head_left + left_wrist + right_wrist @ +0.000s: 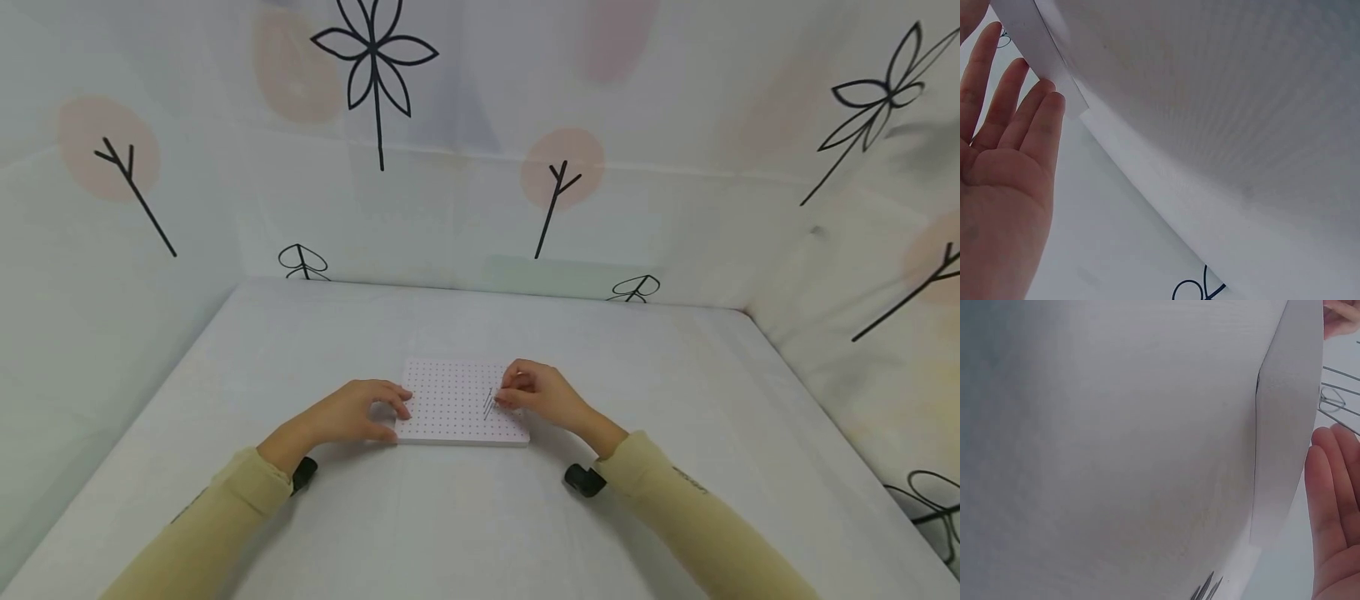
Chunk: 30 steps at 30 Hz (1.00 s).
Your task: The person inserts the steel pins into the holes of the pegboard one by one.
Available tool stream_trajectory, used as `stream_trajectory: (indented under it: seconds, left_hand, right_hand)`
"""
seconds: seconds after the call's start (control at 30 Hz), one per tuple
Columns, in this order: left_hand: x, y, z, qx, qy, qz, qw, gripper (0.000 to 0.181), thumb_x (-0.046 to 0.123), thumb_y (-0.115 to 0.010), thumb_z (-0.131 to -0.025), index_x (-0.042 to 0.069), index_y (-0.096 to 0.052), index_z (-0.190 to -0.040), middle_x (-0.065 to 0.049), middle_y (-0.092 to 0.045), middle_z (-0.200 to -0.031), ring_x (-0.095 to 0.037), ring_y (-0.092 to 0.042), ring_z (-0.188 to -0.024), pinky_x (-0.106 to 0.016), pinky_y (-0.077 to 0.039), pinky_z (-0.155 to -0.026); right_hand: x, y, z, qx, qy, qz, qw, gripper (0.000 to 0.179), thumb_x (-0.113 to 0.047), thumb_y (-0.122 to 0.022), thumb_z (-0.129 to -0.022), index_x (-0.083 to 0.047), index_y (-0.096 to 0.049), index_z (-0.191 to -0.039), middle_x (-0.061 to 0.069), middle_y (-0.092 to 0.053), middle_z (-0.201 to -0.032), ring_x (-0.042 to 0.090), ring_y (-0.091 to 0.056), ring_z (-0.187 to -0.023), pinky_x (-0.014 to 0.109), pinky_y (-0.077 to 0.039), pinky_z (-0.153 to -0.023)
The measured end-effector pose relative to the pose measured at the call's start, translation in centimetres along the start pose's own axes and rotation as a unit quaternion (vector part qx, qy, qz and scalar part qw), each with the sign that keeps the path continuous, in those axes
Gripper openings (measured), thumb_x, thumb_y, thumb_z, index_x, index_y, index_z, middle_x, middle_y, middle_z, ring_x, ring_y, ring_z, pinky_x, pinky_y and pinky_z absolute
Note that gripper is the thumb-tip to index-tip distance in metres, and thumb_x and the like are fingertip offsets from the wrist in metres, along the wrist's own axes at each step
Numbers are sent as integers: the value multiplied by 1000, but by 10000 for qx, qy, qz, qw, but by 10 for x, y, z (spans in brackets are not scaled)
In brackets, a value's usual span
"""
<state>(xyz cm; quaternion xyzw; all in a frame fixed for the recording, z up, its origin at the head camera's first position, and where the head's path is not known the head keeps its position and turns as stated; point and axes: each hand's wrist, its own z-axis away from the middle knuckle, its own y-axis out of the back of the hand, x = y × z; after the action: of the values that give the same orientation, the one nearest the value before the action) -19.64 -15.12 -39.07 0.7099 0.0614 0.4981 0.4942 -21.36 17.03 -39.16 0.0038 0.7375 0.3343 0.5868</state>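
Observation:
A flat white board (442,408) dotted with rows of small holes lies on the table. Several thin metal rods (488,405) stand up from its right part, and the right wrist view shows such rods (1341,390) beyond the board's edge. My right hand (543,396) is over that side, thumb and forefinger pinched at the top of a rod; the fingertips partly hide it. At the left edge my left hand (352,414) touches the board with loosely bent, spread fingers. In the left wrist view its fingers (1041,125) lie along the board's side (1044,53).
White cloth (450,525) covers the table. Several pointed metal tips (1205,589) show low in the right wrist view. A patterned cloth (457,208) hangs behind the table and along both sides. Dark wrist cameras (585,480) sit under the sleeves.

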Motion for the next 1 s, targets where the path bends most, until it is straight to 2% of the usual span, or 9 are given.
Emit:
stream_trajectory:
  seconds: [0.47,1.0]
  left_hand:
    - [-1,0,0,3,-8,-45,10000,24,12,-79,-72,17,-69,-93,-6,-58,-124,-30,-46,-121,-49,-34,-101]
    - [-1,1,0,-11,-19,-14,10000,24,13,-79,-73,17,-69,-94,-6,-58,-124,-31,-46,-121,-50,-33,-101]
  right_hand:
    - [2,-4,-5,77,39,349,9994,11,-7,-65,-87,-6,-55,-90,4,-68,-84,16,-62,-71,28,-53,-64]
    - [-1,-6,-5,77,93,751,9971,9,-8,-69,-84,-7,-60,-86,0,-63,-82,13,-58,-74,24,-49,-64]
